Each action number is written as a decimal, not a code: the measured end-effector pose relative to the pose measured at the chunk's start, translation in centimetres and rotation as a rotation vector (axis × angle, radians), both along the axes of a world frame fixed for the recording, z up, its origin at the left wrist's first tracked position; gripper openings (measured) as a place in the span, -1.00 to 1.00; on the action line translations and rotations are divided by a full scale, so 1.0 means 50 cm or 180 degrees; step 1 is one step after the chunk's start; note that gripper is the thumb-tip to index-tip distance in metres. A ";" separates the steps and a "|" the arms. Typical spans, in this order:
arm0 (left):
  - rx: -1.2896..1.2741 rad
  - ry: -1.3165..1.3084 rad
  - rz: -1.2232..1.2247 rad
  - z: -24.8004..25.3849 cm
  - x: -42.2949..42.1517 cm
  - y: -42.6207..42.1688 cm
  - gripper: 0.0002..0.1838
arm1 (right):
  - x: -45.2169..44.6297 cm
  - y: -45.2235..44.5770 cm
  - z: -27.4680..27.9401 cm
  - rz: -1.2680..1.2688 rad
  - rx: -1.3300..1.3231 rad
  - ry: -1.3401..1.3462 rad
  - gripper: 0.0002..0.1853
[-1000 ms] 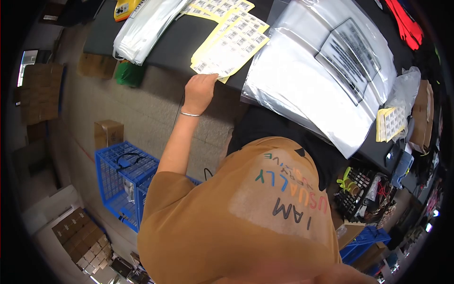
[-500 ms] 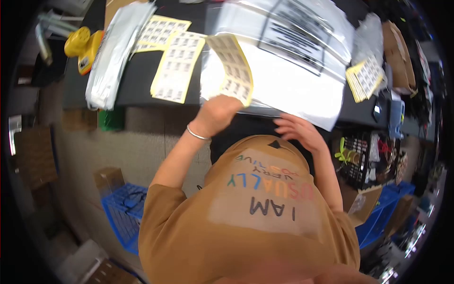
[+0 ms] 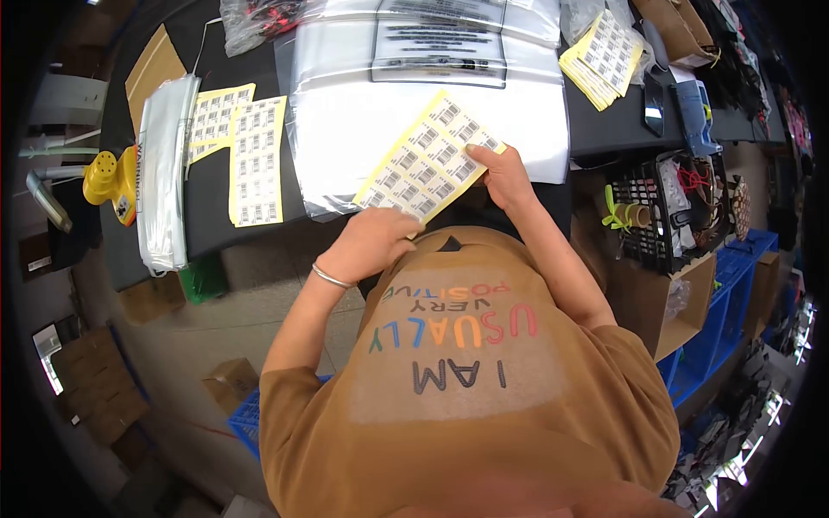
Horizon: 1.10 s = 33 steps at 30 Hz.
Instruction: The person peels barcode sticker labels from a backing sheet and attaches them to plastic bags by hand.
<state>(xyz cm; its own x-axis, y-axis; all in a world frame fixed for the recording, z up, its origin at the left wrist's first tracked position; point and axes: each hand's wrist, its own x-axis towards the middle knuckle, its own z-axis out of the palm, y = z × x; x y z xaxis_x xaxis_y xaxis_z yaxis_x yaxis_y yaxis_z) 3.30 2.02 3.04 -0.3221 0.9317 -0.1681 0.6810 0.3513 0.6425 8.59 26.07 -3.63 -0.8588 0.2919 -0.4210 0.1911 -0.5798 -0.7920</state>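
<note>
With 12 straight ahead of me, a yellow tool point(image 3: 121, 181) lies between 9 and 10 o'clock, just left of the bundle of folded plastic bags point(image 3: 164, 194). Next, at about 10 o'clock, loose label sheets point(image 3: 257, 164) lie partly overlapping on the black table point(image 3: 205, 211).

My left hand point(image 3: 373, 244) is at the 7 o'clock edge of the sheet of barcode labels point(image 3: 427, 164); it touches that edge, but I cannot tell whether the thumb closes under it. Half a second ago this hand had the sheet alone, curled over; now it is opened out, nearly flat, printed side towards me. It is at 12 o'clock, over the large clear bags point(image 3: 332, 138), though I cannot tell if it rests on them.

My right hand point(image 3: 505, 180), free a moment ago, now pinches the sheet's 3 o'clock corner, thumb on top. I judge that, with both hands at it, the sheet is steadier and every row is easier to reach.

Further right, another label stack point(image 3: 600, 60) sits at about 1 o'clock, and a black crate point(image 3: 639, 229) between 2 and 3, below table height
</note>
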 end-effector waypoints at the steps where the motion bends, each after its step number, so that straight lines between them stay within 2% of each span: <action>1: 0.0187 -0.0142 0.0257 0.025 -0.006 0.008 -0.64 | 0.002 -0.004 -0.002 -0.0079 -0.0049 0.0077 -0.65; 2: 0.0167 -0.0133 0.0261 0.034 -0.013 0.019 -0.64 | 0.005 -0.009 -0.003 -0.0157 -0.0100 0.0150 -0.65; 4: 0.1117 0.0948 0.1330 0.043 -0.032 0.052 -0.64 | 0.012 -0.017 0.003 -0.0148 -0.0189 0.0162 -0.64; 5: 0.1100 0.0975 0.1329 0.041 -0.045 0.074 -0.64 | 0.015 -0.020 0.008 -0.0148 -0.0253 0.0173 -0.63; 7: 0.1527 0.1376 0.2106 0.032 -0.070 0.118 -0.65 | 0.023 -0.027 0.020 -0.0088 -0.0331 0.0245 -0.63; 8: 0.1514 0.1401 0.2106 0.028 -0.078 0.132 -0.65 | 0.028 -0.029 0.026 -0.0025 -0.0386 0.0291 -0.62; 10: 0.1041 -0.0424 0.2278 0.025 -0.090 0.155 -0.65 | 0.038 -0.031 0.036 0.0091 -0.0351 0.0362 -0.63; 11: 0.0868 -0.0900 0.2331 0.028 -0.094 0.161 -0.68 | 0.039 -0.028 0.042 0.0189 -0.0300 0.0412 -0.64; 12: 0.0874 -0.0897 0.2330 0.036 -0.094 0.163 -0.68 | 0.039 -0.022 0.048 0.0190 -0.0295 0.0417 -0.64; 15: 0.0505 -0.0754 0.2323 0.062 -0.087 0.171 -0.72 | 0.042 0.011 0.078 0.0430 0.0659 0.0616 -0.68; 17: 0.0718 -0.0681 0.2086 0.069 -0.080 0.171 -0.74 | 0.027 0.028 0.116 0.0363 0.1383 0.0591 -0.73; 18: 0.0710 -0.0687 0.2059 0.068 -0.077 0.171 -0.74 | 0.018 0.033 0.127 0.0337 0.1382 0.0580 -0.73; 20: 0.0980 -0.1022 0.1916 0.062 -0.067 0.173 -0.79 | 0.004 0.042 0.140 0.0870 0.2017 0.0647 -0.80; 28: 0.1157 -0.0950 0.2236 0.072 -0.050 0.156 -0.73 | 0.003 -0.009 0.137 0.0627 0.2298 0.0767 -0.84; 31: 0.1130 -0.1112 0.2355 0.083 -0.046 0.152 -0.72 | 0.002 -0.015 0.148 0.0440 0.2749 0.1036 -0.88; 33: 0.1123 -0.1199 0.2425 0.082 -0.047 0.150 -0.72 | -0.007 -0.016 0.163 -0.0276 0.3924 0.1689 -0.86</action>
<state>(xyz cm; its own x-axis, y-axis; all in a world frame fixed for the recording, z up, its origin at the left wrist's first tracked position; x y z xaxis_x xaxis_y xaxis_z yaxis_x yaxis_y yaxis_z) 0.96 9.50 7.13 -0.8515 0.5073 -0.1328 0.0697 0.3606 0.9301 8.25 25.25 4.54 -0.7946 0.2979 0.5290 -0.3000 0.5648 -0.7687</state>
